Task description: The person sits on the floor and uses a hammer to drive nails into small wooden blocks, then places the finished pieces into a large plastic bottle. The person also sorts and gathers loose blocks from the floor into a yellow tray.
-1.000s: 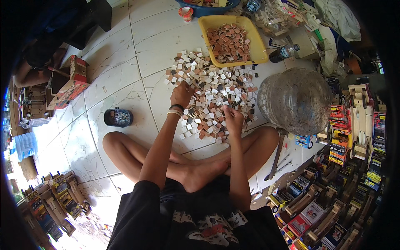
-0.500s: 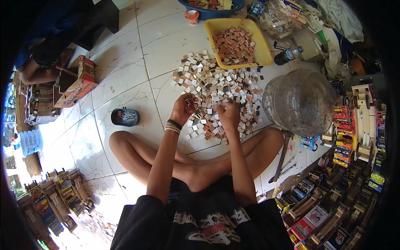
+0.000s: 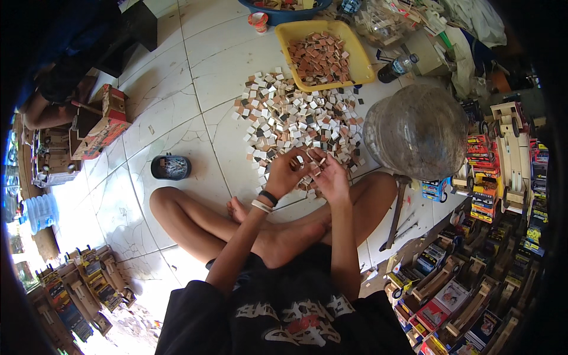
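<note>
My left hand (image 3: 286, 174) and my right hand (image 3: 331, 179) meet over the near edge of a pile of small square pieces (image 3: 278, 121), white, brown and black. The left fingers are curled with their tips by the right fingers; a small pale piece shows at them. A few pale square pieces (image 3: 318, 161) sit at the fingers of my right hand, whose palm is partly turned up. Exactly how many pieces each hand grips is hard to make out. Beyond the pile stands a yellow basin (image 3: 365, 70) of brown square pieces.
To the left is a dark tray (image 3: 155, 170) of nails. On the right stand a large clear jug (image 3: 414, 133), a hammer (image 3: 397, 210) and a dark bottle (image 3: 397, 68). Wooden toy trucks (image 3: 464, 290) crowd the lower right. Another person's leg (image 3: 44, 109) shows at far left.
My hands have come together, the left moving right and down, the right turning its palm up. The whole view has shifted slightly, and my foot shows more.
</note>
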`<action>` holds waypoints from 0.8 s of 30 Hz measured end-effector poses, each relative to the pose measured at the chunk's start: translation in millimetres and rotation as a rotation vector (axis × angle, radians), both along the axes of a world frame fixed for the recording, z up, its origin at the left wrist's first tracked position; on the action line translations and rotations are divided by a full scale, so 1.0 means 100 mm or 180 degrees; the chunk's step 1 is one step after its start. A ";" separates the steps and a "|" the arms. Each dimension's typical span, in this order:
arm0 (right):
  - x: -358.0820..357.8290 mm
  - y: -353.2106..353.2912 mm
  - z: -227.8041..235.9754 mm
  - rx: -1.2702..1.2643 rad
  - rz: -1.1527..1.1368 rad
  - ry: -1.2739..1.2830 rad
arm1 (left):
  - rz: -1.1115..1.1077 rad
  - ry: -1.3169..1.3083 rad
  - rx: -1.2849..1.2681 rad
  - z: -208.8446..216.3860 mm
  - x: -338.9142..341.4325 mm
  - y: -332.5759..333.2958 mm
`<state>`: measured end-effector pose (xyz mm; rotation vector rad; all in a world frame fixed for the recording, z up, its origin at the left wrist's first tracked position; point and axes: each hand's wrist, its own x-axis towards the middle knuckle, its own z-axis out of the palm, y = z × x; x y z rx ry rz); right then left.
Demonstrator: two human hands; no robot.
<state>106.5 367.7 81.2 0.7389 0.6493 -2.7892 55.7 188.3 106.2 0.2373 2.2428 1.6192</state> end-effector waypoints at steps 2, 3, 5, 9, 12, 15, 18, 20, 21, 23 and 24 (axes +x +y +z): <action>0.02 -0.03 -0.02 0.0001 -0.0082 -0.0070 | -0.0009 0.0264 -0.0299 0.08 0.10 0.11; 0.04 -0.05 -0.03 0.0079 -0.0120 -0.0122 | 0.0041 0.0428 -0.0200 0.12 0.12 0.13; 0.04 -0.09 -0.03 0.0219 -0.0156 -0.0289 | 0.0099 0.0644 -0.0052 0.15 0.13 0.17; 0.02 -0.23 -0.02 0.0104 -0.0460 -0.0597 | 0.0108 0.0780 0.0119 0.15 0.11 0.07; -0.12 -0.30 -0.07 0.0143 -0.0493 -0.0624 | -0.0012 0.0472 -0.0198 0.09 0.03 -0.16; -0.38 -0.35 -0.16 0.1718 -0.0193 -0.1144 | -0.0005 0.0509 -0.0943 -0.03 -0.15 -0.39; -0.60 -0.39 -0.22 0.4491 -0.0034 -0.0343 | 0.0483 0.0415 -0.1792 -0.23 -0.46 -0.46; -0.69 -0.39 -0.20 0.6055 0.0106 -0.0591 | 0.0393 0.0771 -0.1767 -0.36 -0.62 -0.42; -0.71 -0.38 -0.18 0.6271 0.0377 -0.0652 | 0.0347 0.0905 -0.1744 -0.41 -0.68 -0.39; -0.70 -0.34 -0.14 0.6706 0.0868 -0.0803 | 0.0228 0.1094 -0.1732 -0.51 -0.77 -0.32; -0.68 -0.31 -0.13 0.6716 0.1184 -0.0883 | 0.0139 0.1093 -0.1610 -0.55 -0.82 -0.30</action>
